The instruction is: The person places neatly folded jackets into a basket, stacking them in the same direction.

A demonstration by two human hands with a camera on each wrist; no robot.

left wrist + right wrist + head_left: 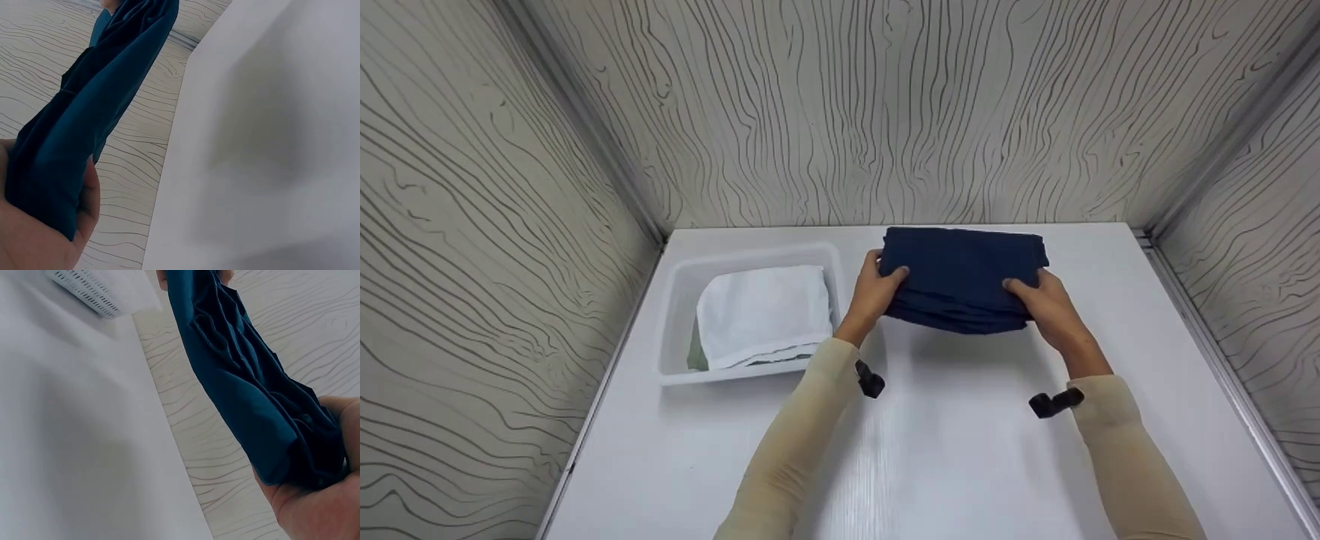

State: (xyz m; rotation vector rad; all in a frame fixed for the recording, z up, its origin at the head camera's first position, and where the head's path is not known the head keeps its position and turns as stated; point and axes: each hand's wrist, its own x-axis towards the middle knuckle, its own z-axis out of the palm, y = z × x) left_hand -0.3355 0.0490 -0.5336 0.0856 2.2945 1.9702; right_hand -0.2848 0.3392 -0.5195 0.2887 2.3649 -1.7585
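Note:
A folded navy-blue cloth garment [960,266] is held up off the table between both hands. My left hand [876,289] grips its left end, thumb on top and fingers underneath. At the other end my right hand [1050,304] grips it the same way. Both wrist views show the folded garment [93,107] edge-on, with several layers stacked and its lower edge sagging a little. In the right wrist view the palm and thumb of my right hand [323,512] wrap its near end. Which kind of garment it is cannot be told.
To the left stands a white plastic basket [675,322] with slotted sides, holding a folded white cloth [765,315] over a green one [697,352]. The white table [945,465] lies below the hands. Wood-grain-patterned panels [855,112] enclose the back and sides.

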